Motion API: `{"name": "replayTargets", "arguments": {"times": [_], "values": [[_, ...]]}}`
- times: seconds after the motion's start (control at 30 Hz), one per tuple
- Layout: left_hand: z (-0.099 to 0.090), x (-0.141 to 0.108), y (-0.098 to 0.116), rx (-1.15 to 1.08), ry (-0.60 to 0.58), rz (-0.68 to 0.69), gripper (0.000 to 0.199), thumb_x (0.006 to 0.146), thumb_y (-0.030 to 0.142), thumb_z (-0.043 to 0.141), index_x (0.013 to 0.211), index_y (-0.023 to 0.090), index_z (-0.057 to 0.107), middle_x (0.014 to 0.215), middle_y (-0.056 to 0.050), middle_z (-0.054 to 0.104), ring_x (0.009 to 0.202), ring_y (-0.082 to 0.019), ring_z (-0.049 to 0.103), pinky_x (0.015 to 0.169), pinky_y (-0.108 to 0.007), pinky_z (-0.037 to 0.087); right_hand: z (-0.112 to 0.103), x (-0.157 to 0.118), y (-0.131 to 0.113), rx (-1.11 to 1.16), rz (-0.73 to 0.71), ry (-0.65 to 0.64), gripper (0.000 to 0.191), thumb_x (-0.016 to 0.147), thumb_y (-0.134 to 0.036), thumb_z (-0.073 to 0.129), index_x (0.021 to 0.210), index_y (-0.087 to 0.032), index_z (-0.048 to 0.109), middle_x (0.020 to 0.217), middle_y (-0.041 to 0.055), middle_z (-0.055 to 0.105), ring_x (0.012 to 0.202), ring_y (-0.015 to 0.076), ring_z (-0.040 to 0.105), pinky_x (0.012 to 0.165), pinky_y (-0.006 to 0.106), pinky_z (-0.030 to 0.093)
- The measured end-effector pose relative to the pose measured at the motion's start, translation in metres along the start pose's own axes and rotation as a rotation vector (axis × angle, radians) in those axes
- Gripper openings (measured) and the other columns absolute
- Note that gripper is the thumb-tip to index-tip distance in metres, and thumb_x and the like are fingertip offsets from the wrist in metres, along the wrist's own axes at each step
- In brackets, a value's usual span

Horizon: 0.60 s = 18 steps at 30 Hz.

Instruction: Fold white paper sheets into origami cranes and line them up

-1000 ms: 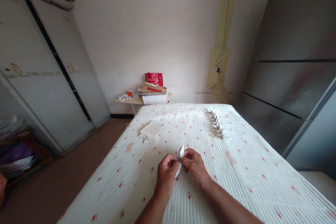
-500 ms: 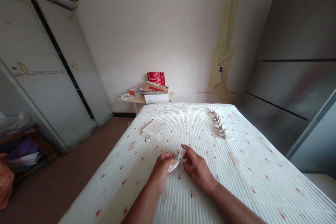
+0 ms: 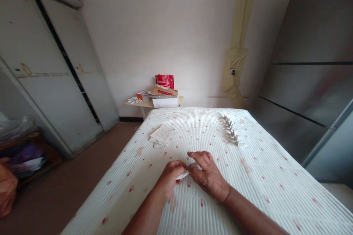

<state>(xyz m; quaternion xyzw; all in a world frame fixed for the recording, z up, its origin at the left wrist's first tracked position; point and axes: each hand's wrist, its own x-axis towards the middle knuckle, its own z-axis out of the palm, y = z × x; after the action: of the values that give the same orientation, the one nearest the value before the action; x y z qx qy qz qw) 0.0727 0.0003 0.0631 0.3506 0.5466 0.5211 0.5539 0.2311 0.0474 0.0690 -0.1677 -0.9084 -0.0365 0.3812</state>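
Between my two hands, low over the bed, is a small folded piece of white paper (image 3: 182,176). My left hand (image 3: 172,175) pinches its left end between thumb and fingers. From the other side, my right hand (image 3: 207,174) closes on the paper with thumb and fingertips, its fingers covering the far part. Beyond my left hand lies a loose stack of printed paper squares (image 3: 162,134). Farther off on the right, several folded paper figures with pointed tips, looking like paper cranes (image 3: 230,130), stand in a row.
A bed with a white ribbed, red-dotted cover (image 3: 132,205) spreads under my hands. Behind it, a small table (image 3: 147,104) bears a white box (image 3: 165,102), a red bag (image 3: 164,81) and small white pieces. Cabinets (image 3: 57,69) stand left, a grey wardrobe (image 3: 309,80) right.
My right hand has come in over the paper and its fingers have closed on it. Less of the paper shows now. My left hand keeps its hold.
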Motion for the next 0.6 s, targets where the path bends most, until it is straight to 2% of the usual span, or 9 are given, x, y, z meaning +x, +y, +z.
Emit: {"name": "replayTargets", "arguments": {"times": [0.17,0.3,0.4,0.6], "values": [[-0.0009,0.0009,-0.0052,0.047,-0.031,0.074,0.007,0.056,0.022,0.054,0.059,0.016,0.053,0.047,0.007,0.042,0.045,-0.007,0.035,0.045,-0.022,0.023,0.0029,0.0011,-0.0013,0.045,0.005,-0.023,0.019,0.089,-0.014,0.044,0.080,-0.019,0.060,0.117,0.0060,0.056,0.102,0.0191,0.048,0.084,0.038,0.033],[-0.0037,-0.0029,-0.0064,0.086,-0.082,0.115,0.009,0.059,0.021,0.054,0.065,0.014,0.055,0.053,0.005,0.047,0.049,-0.008,0.038,0.049,-0.022,0.028,0.0071,0.0004,-0.0015,0.081,0.033,-0.017,0.018,0.089,-0.016,0.044,0.078,-0.018,0.058,0.094,0.0047,0.062,0.089,0.0161,0.050,0.080,0.035,0.034],[-0.0059,-0.0057,-0.0064,0.124,-0.106,0.089,0.020,0.056,0.016,0.056,0.075,0.014,0.057,0.058,0.004,0.052,0.055,-0.009,0.043,0.054,-0.021,0.031,0.0088,-0.0009,-0.0015,0.098,0.052,-0.046,0.017,0.089,-0.018,0.044,0.077,-0.018,0.056,0.080,0.0032,0.061,0.078,0.0148,0.050,0.077,0.033,0.034],[-0.0061,-0.0037,-0.0085,0.162,-0.057,0.094,0.022,0.057,0.021,0.058,0.077,0.012,0.059,0.056,0.005,0.049,0.054,-0.009,0.040,0.053,-0.022,0.031,0.0091,-0.0030,-0.0020,0.190,0.118,-0.055,0.014,0.089,-0.018,0.043,0.081,-0.018,0.055,0.078,0.0039,0.060,0.079,0.0164,0.052,0.075,0.032,0.036]]}}
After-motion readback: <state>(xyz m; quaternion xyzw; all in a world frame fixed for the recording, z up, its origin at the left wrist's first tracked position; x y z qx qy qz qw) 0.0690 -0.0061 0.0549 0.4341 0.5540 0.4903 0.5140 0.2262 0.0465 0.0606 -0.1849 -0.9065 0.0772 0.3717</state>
